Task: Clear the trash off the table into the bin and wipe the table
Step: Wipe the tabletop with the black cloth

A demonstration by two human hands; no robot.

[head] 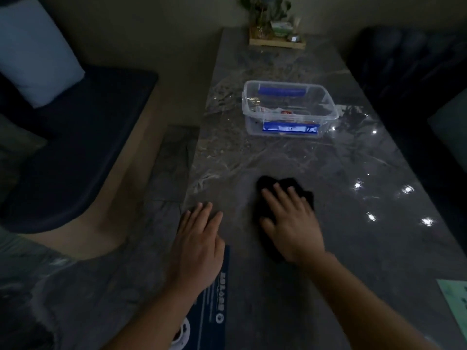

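Note:
The room is dim. My right hand (290, 223) lies flat, fingers spread, pressing a black cloth (290, 184) onto the grey marble table (366, 248). My left hand (199, 241) rests flat on the table near its left edge, holding nothing, its heel over a dark blue printed sheet (214, 304). Farther back stands a clear plastic bin (249, 109) with blue handles; wrappers lie inside it.
A wooden tray (276, 42) with a plant and small items sits at the table's far end. A pale green paper (454, 301) pokes in at the right edge. Dark seats flank the table; a light blue cushion (35, 51) lies on the left bench.

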